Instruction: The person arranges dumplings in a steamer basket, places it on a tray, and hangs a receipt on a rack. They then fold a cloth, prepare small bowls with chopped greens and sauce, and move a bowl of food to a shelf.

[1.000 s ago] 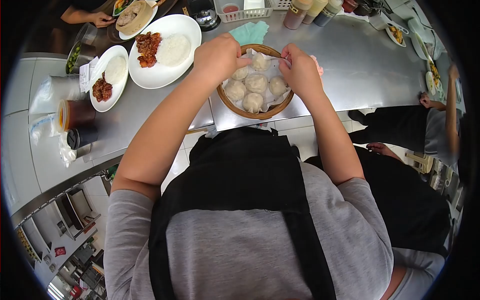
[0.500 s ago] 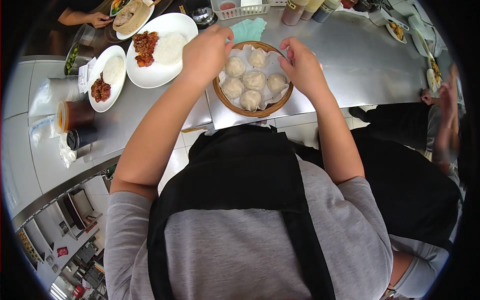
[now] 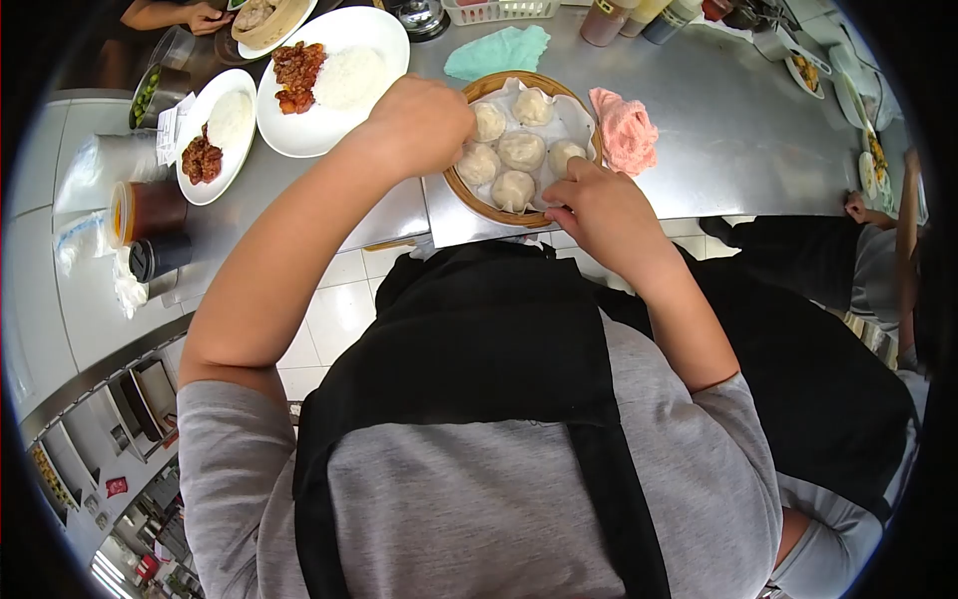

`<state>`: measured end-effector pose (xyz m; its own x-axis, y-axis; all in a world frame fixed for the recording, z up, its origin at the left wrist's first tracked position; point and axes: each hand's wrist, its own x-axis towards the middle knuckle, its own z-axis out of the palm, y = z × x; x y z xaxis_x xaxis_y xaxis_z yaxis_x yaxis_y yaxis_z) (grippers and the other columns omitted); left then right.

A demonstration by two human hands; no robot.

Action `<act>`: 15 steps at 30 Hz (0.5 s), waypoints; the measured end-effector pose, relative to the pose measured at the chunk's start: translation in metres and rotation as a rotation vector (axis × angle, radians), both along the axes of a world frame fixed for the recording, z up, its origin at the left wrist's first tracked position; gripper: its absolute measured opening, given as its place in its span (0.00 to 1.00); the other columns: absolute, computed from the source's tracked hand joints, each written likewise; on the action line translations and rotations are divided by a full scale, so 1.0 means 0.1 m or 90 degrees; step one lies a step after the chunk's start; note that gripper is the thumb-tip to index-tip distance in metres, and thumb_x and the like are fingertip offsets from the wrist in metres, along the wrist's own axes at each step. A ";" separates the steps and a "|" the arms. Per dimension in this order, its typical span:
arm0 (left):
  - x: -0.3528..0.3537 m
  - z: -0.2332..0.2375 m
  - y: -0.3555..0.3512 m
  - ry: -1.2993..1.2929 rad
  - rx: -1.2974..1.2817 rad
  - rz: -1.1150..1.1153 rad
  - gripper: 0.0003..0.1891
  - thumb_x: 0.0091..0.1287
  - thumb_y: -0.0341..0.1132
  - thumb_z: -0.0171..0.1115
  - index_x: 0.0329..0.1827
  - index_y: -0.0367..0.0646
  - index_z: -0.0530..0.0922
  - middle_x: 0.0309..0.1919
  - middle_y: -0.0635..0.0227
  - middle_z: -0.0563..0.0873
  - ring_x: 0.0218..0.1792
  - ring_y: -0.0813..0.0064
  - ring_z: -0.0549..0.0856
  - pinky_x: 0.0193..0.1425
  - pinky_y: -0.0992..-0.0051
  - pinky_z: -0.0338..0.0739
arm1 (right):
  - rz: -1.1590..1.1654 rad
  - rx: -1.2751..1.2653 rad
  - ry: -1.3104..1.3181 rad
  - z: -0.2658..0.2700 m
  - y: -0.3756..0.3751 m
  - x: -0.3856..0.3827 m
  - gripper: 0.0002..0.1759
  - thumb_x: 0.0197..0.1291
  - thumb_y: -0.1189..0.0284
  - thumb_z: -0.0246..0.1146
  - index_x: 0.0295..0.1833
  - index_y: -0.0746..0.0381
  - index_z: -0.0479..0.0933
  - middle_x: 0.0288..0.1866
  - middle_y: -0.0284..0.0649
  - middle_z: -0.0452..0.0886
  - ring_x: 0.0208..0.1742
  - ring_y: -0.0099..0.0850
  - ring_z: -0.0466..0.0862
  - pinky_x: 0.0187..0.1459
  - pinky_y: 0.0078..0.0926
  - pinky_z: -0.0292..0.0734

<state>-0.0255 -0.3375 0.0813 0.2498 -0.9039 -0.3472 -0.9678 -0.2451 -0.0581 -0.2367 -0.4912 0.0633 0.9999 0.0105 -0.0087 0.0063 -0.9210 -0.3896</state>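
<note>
A round bamboo steamer (image 3: 491, 207) sits at the counter's front edge, holding several pale pleated dumplings (image 3: 521, 151) on a white paper liner (image 3: 567, 122). My left hand (image 3: 421, 128) is at the steamer's left rim, fingers curled inward; its back hides the fingertips and whatever they grip. At the lower right of the steamer, my right hand (image 3: 604, 205) pinches the edge of the liner between thumb and fingers, partly covering one dumpling. Just behind the steamer lies a green cloth (image 3: 497, 54), and to its right a crumpled pink cloth (image 3: 623, 132).
Left of the steamer are a large plate (image 3: 289, 135) and a smaller oval plate (image 3: 200, 193), both with rice and glazed meat. Sauce bottles (image 3: 606, 22) and a white basket (image 3: 504, 11) stand at the back. Another person's hand (image 3: 207, 18) shows top left; a co-worker (image 3: 828, 379) is close on my right.
My right hand has come down from the steamer's upper right to its lower right edge. My left hand has lowered to the left rim. The pink cloth is now uncovered.
</note>
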 end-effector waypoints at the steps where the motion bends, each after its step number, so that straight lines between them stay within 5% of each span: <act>1: 0.01 0.02 0.01 0.001 -0.003 0.005 0.06 0.58 0.35 0.68 0.36 0.52 0.90 0.37 0.67 0.87 0.44 0.63 0.86 0.52 0.60 0.79 | -0.006 0.010 0.003 0.00 0.01 0.00 0.07 0.58 0.70 0.71 0.41 0.58 0.85 0.37 0.38 0.78 0.37 0.41 0.84 0.40 0.39 0.79; 10: 0.15 0.05 0.27 0.078 -0.099 -0.057 0.05 0.60 0.38 0.65 0.36 0.51 0.86 0.34 0.67 0.87 0.42 0.61 0.87 0.45 0.58 0.79 | -0.086 0.041 -0.006 -0.03 0.13 -0.04 0.05 0.59 0.72 0.71 0.40 0.59 0.85 0.39 0.40 0.80 0.39 0.41 0.84 0.39 0.39 0.78; 15: 0.20 -0.13 0.60 0.214 -0.324 0.003 0.05 0.64 0.36 0.66 0.39 0.49 0.80 0.35 0.67 0.82 0.37 0.59 0.84 0.41 0.62 0.78 | -0.197 0.190 -0.009 0.17 0.10 0.02 0.06 0.62 0.75 0.70 0.45 0.61 0.85 0.38 0.39 0.82 0.38 0.33 0.84 0.41 0.30 0.78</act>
